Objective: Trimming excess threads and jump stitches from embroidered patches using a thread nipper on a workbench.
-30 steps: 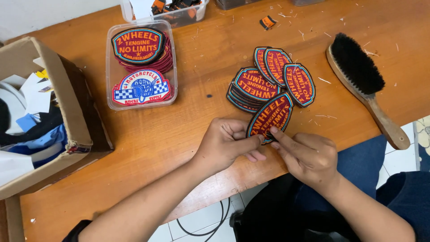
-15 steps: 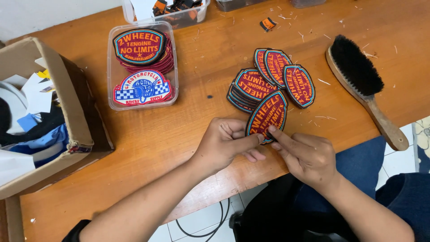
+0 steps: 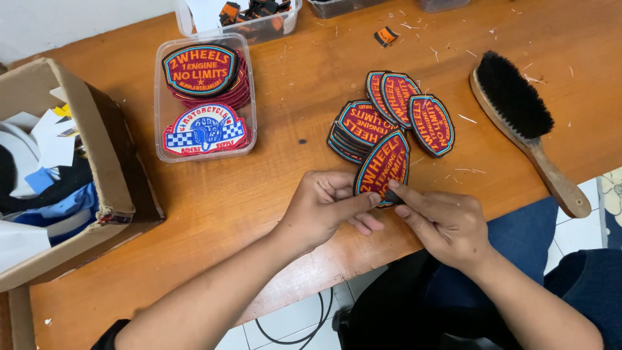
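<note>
Both hands meet at the near edge of the wooden worktop (image 3: 272, 194), sharing 1 embroidered patch (image 3: 383, 167), an oval with a dark red field, orange lettering and a blue border. The left hand (image 3: 327, 207) pinches its lower edge, thumb laid along the rim. The right hand (image 3: 447, 223) has its grip pressed together on the bottom tip, forefinger on top. The patch stands out beyond both grips, tilted up to the right, its upper end overlapping a fanned pile of like patches (image 3: 389, 113). A clear plastic tray (image 3: 157, 97) of patches sits left, a wooden brush (image 3: 525, 123) right, a cardboard box (image 3: 97, 149) far left.
</note>
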